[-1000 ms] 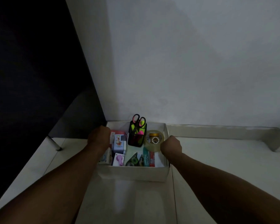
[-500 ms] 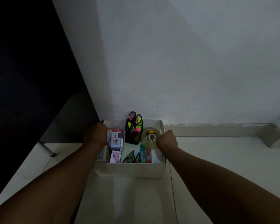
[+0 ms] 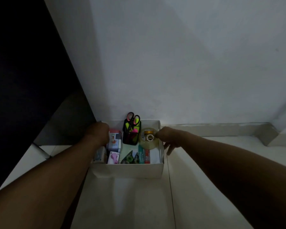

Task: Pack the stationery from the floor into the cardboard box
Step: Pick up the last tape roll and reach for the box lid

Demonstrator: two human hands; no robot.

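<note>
The white cardboard box [image 3: 129, 169] stands on the floor against the wall. Inside are a black pen holder [image 3: 130, 136] with scissors [image 3: 132, 117] and highlighters, a clear tape roll [image 3: 149, 138], small printed boxes [image 3: 114, 141], correction tapes [image 3: 129, 157] and a glue stick [image 3: 147, 156]. My left hand [image 3: 98, 133] is curled over the box's left wall, its fingers hidden. My right hand [image 3: 168, 138] straddles the right rim, thumb by the tape roll, fingers spread down the outside.
A dark cabinet or door [image 3: 23, 80] rises on the left, with a metal leg [image 3: 40, 148] near the floor. The white wall and its skirting [image 3: 221, 129] run right behind the box. Pale floor tiles [image 3: 205, 187] lie in front and to the right.
The box has ended up close against the wall. My right hand, a fist on the rim before, has uncurled its fingers. The left hand stays on the left wall.
</note>
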